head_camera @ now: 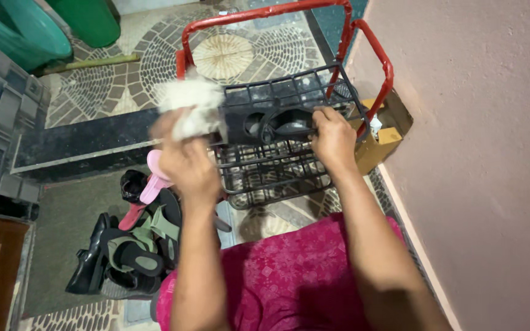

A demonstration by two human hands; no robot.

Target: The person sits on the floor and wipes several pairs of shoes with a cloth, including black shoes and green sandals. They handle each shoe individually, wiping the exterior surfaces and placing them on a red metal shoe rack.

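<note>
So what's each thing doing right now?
left hand: gripping a white cloth, blurred
right hand: holding the black sandal
black sandal: lying on the rack's top shelf
shoe rack: upright by the wall
shoe pile: heaped on the floor
cardboard box: open

Single head-worn camera, steep downward view, facing forward over both forearms, close to the black wire rack with red tubular frame point(289, 132), pink plastered wall point(480, 153) at right

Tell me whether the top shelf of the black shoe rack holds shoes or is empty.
Holds shoes: a black pair lies on the top shelf, with the right hand on it.
</note>
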